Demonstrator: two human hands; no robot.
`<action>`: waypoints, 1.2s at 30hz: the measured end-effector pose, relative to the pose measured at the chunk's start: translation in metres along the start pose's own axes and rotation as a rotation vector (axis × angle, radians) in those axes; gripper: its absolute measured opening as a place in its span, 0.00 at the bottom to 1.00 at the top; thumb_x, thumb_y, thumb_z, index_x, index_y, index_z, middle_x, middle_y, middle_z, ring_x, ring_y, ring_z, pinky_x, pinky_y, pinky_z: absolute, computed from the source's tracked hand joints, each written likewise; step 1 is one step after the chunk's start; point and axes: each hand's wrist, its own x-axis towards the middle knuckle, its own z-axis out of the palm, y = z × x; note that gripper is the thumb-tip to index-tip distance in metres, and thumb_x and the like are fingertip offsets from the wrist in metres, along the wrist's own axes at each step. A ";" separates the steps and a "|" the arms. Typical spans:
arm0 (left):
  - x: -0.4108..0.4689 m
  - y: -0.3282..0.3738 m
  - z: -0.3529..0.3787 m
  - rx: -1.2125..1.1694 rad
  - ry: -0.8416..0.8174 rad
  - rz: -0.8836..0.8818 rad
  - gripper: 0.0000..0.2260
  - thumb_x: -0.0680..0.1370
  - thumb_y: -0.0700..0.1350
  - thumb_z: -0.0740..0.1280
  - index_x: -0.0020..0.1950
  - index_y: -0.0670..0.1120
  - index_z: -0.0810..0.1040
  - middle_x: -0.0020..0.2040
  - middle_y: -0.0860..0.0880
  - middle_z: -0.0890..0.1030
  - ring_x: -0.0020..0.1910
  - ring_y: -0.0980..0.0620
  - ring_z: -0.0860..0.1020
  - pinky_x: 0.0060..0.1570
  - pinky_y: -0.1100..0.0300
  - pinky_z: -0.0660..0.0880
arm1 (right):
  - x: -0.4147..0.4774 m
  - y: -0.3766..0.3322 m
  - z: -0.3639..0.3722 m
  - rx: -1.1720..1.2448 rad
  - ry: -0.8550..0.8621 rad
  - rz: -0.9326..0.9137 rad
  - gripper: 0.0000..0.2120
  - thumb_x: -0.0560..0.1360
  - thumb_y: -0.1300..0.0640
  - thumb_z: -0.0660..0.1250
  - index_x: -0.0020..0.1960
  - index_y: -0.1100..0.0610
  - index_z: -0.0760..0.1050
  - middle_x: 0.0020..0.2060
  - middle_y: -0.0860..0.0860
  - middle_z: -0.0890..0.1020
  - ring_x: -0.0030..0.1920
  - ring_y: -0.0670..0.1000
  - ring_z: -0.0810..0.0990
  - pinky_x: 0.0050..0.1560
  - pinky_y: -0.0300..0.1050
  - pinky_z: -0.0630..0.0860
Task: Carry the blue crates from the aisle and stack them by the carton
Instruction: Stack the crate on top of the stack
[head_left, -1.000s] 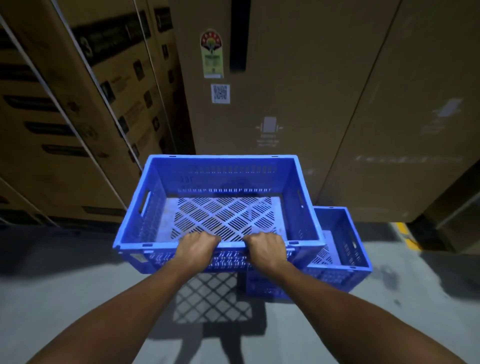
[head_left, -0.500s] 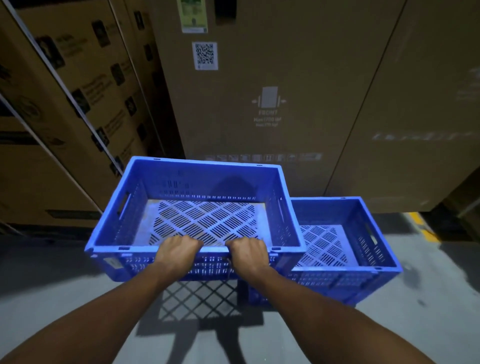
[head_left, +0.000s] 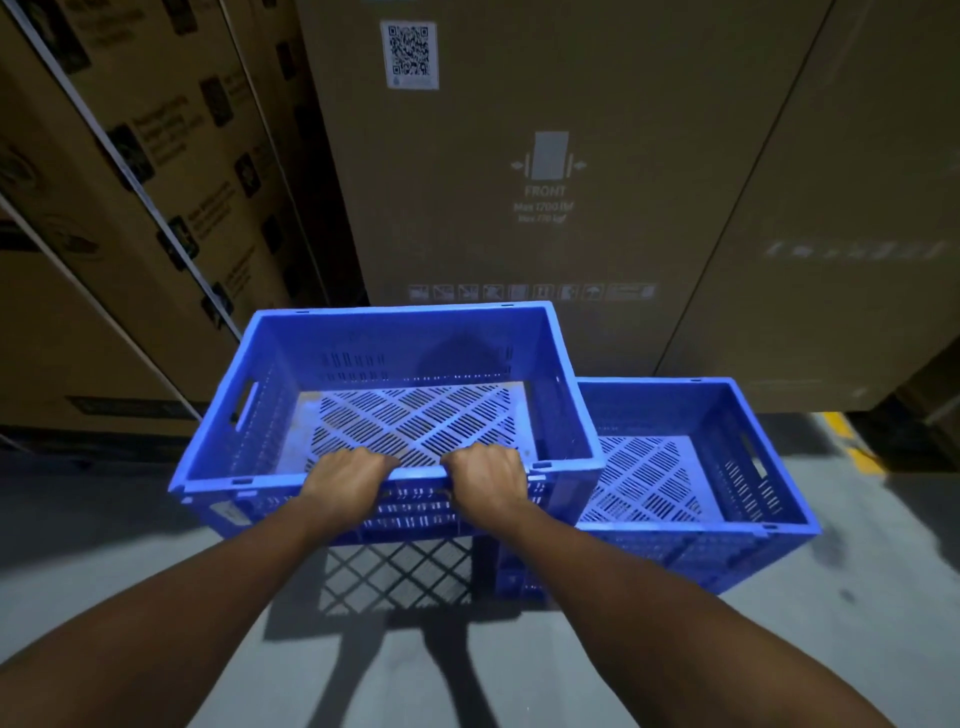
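A tall brown cardboard carton (head_left: 519, 182) stands at twelve o'clock. Before it, an empty blue slatted plastic crate (head_left: 405, 332) is held off the floor, its three o'clock corner overlapping a second empty blue crate (head_left: 675, 410) on the floor. Both arms reach forward, and the left hand (head_left: 347, 480) and right hand (head_left: 485, 480) curl over the held crate's near rim.

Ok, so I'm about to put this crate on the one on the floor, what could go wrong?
The left hand and right hand grip only the near rim of the held crate, close together, so its far end may dip or swing. It hangs left of the floor crate, overlapping only its left wall, so it could catch that rim and land askew.
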 end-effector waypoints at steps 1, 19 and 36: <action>0.004 0.002 -0.002 -0.007 -0.004 0.012 0.06 0.77 0.47 0.65 0.53 0.51 0.76 0.51 0.46 0.82 0.52 0.43 0.80 0.48 0.49 0.77 | 0.000 0.004 0.000 0.006 0.004 0.011 0.08 0.74 0.53 0.67 0.53 0.52 0.79 0.45 0.54 0.84 0.48 0.59 0.82 0.45 0.49 0.72; 0.055 0.096 -0.023 0.009 -0.025 0.107 0.09 0.77 0.45 0.66 0.56 0.51 0.77 0.54 0.44 0.82 0.55 0.41 0.79 0.51 0.50 0.75 | -0.026 0.104 -0.005 -0.013 0.005 0.134 0.11 0.72 0.47 0.71 0.50 0.52 0.79 0.42 0.53 0.84 0.46 0.58 0.82 0.44 0.48 0.74; 0.091 0.207 -0.030 -0.040 0.031 0.115 0.07 0.75 0.40 0.67 0.51 0.49 0.77 0.48 0.45 0.81 0.48 0.41 0.80 0.38 0.52 0.70 | -0.070 0.210 -0.024 -0.079 -0.038 0.224 0.15 0.71 0.40 0.71 0.47 0.51 0.79 0.41 0.52 0.83 0.46 0.57 0.82 0.43 0.46 0.73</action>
